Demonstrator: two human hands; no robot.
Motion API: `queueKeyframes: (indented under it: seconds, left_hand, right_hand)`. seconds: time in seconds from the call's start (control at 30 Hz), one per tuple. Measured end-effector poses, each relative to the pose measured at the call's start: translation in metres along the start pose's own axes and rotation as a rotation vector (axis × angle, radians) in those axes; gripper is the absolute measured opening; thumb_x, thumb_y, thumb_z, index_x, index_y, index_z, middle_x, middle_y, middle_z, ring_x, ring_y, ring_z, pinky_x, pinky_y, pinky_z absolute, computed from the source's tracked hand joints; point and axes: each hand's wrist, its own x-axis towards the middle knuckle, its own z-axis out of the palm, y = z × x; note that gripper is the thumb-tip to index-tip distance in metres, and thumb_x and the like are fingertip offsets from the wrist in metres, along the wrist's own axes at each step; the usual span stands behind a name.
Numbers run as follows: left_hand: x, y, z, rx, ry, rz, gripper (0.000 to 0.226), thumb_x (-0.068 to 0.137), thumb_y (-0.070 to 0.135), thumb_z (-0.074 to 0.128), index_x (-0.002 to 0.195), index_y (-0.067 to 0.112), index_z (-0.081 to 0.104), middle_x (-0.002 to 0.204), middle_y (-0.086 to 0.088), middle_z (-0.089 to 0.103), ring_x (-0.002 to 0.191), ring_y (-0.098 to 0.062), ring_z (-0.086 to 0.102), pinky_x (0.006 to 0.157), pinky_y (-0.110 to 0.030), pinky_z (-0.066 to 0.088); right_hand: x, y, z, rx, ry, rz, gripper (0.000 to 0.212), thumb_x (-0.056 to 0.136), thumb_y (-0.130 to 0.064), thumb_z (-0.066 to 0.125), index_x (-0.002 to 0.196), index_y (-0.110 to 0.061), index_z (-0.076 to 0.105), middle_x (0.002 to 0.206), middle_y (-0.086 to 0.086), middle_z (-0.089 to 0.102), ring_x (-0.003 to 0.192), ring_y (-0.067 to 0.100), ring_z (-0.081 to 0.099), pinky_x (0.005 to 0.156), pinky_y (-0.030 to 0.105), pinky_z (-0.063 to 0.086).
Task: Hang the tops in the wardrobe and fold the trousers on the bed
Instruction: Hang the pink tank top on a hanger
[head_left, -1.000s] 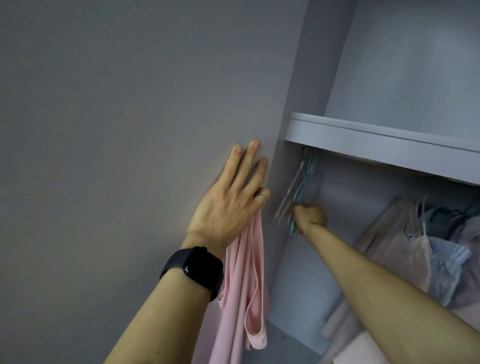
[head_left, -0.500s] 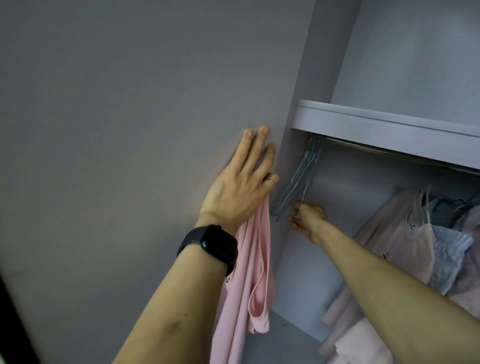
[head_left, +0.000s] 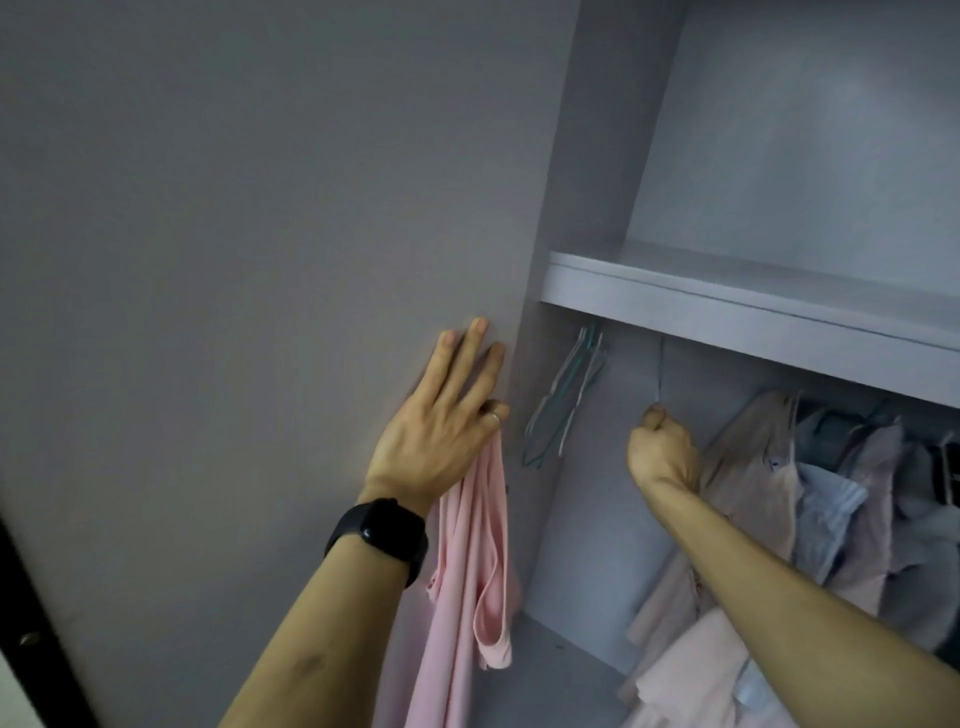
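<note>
A pink top (head_left: 467, 561) hangs down from my left hand (head_left: 441, 426). That hand's straight fingers press flat on the grey wardrobe panel (head_left: 260, 260), while its ringed finger curls over the top's edge. Inside the wardrobe, my right hand (head_left: 662, 452) is a fist around a thin hanger (head_left: 660, 374). The hanger's wire rises to just under the shelf (head_left: 753, 312); its lower part is hidden by the hand. A bunch of empty hangers (head_left: 563, 400) dangles to the left of my right hand, apart from it.
Beige, white and grey hung garments (head_left: 810, 499) fill the rail's right side, just beyond my right hand. Folded pale clothes (head_left: 696, 670) lie on the wardrobe floor. A dark edge (head_left: 31, 623) runs along the lower left.
My right hand has moved right, away from the bunch of empty hangers, with one hanger in its grip. My left hand stays pressed on the panel with the pink top.
</note>
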Motion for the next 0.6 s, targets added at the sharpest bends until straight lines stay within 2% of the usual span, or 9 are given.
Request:
queueKeyframes:
  seconds: [0.1, 0.17, 0.2, 0.27, 0.33, 0.4, 0.47, 0.53, 0.6]
  left_hand:
    - [0.003, -0.002, -0.011, -0.074, -0.103, -0.008, 0.053, 0.099, 0.029, 0.017, 0.143, 0.03, 0.048, 0.161, -0.019, -0.021, 0.138, -0.056, -0.034, 0.105, -0.064, -0.035]
    - [0.003, -0.004, -0.02, -0.161, -0.148, -0.01, 0.059, 0.095, 0.03, 0.016, 0.145, 0.035, 0.048, 0.164, -0.013, -0.01, 0.14, -0.05, -0.033, 0.105, -0.06, -0.037]
    - [0.003, -0.006, -0.024, -0.238, -0.145, -0.02, 0.057, 0.096, 0.029, 0.019, 0.145, 0.035, 0.049, 0.167, -0.011, 0.004, 0.145, -0.046, -0.028, 0.106, -0.056, -0.037]
    - [-0.002, 0.004, -0.038, -0.504, -0.122, -0.097, 0.044, 0.102, 0.026, 0.032, 0.134, 0.028, 0.062, 0.15, -0.008, 0.052, 0.154, -0.038, 0.011, 0.116, -0.048, -0.028]
    - [-0.012, 0.024, -0.049, -0.824, -0.125, -0.246, 0.034, 0.106, 0.027, 0.038, 0.121, 0.02, 0.068, 0.116, -0.009, 0.072, 0.127, -0.035, 0.055, 0.125, -0.043, 0.004]
    - [-0.021, 0.042, -0.062, -1.187, -0.297, -0.38, 0.031, 0.106, 0.035, 0.039, 0.119, 0.021, 0.063, 0.109, -0.01, 0.073, 0.105, -0.036, 0.064, 0.1, -0.039, 0.043]
    - [-0.025, 0.065, -0.072, -1.353, -0.363, -0.406, 0.027, 0.105, 0.037, 0.047, 0.119, 0.023, 0.065, 0.111, -0.005, 0.073, 0.102, -0.031, 0.066, 0.08, -0.03, 0.044]
    - [-0.03, 0.089, -0.084, -1.364, -0.347, -0.314, 0.027, 0.103, 0.034, 0.054, 0.124, 0.026, 0.067, 0.11, 0.002, 0.074, 0.103, -0.024, 0.067, 0.079, -0.021, 0.041]
    - [-0.032, 0.112, -0.097, -1.377, -0.348, -0.158, 0.043, 0.101, 0.031, 0.058, 0.145, 0.03, 0.052, 0.108, 0.006, 0.075, 0.101, -0.022, 0.067, 0.081, -0.023, 0.044]
  right_hand:
    - [-0.027, 0.022, -0.04, 0.049, -0.006, 0.037, 0.043, 0.108, -0.029, 0.029, 0.118, -0.005, 0.063, 0.127, 0.027, 0.063, 0.113, 0.046, 0.057, 0.089, 0.042, 0.042]
    - [-0.053, 0.041, -0.069, 0.111, -0.017, 0.035, 0.036, 0.107, -0.028, 0.033, 0.102, -0.008, 0.062, 0.114, 0.028, 0.066, 0.102, 0.044, 0.059, 0.078, 0.04, 0.037]
    - [-0.066, 0.048, -0.082, 0.153, -0.032, 0.033, 0.032, 0.107, -0.026, 0.035, 0.092, -0.012, 0.059, 0.107, 0.027, 0.067, 0.096, 0.042, 0.058, 0.076, 0.039, 0.037]
    - [-0.091, 0.071, -0.117, 0.223, -0.08, 0.087, 0.03, 0.104, -0.024, 0.039, 0.078, -0.017, 0.054, 0.092, 0.014, 0.068, 0.089, 0.035, 0.057, 0.076, 0.037, 0.038]
    - [-0.116, 0.094, -0.149, 0.313, -0.115, 0.154, 0.034, 0.102, -0.029, 0.043, 0.071, -0.024, 0.055, 0.076, -0.005, 0.064, 0.083, 0.023, 0.057, 0.075, 0.035, 0.04]
    - [-0.136, 0.114, -0.176, 0.401, -0.126, 0.195, 0.04, 0.101, -0.036, 0.047, 0.063, -0.032, 0.058, 0.061, -0.017, 0.055, 0.064, 0.006, 0.051, 0.068, 0.032, 0.041]
    - [-0.154, 0.128, -0.199, 0.537, -0.127, 0.265, 0.045, 0.097, -0.041, 0.055, 0.054, -0.03, 0.054, 0.05, -0.015, 0.042, 0.05, 0.006, 0.038, 0.055, 0.027, 0.035]
    - [-0.169, 0.143, -0.215, 0.681, -0.131, 0.365, 0.055, 0.095, -0.041, 0.063, 0.047, -0.025, 0.043, 0.05, -0.01, 0.03, 0.045, 0.008, 0.027, 0.045, 0.021, 0.027]
    - [-0.182, 0.157, -0.225, 0.808, -0.152, 0.461, 0.06, 0.096, -0.036, 0.067, 0.046, -0.025, 0.034, 0.053, -0.007, 0.022, 0.043, 0.008, 0.019, 0.039, 0.019, 0.019]
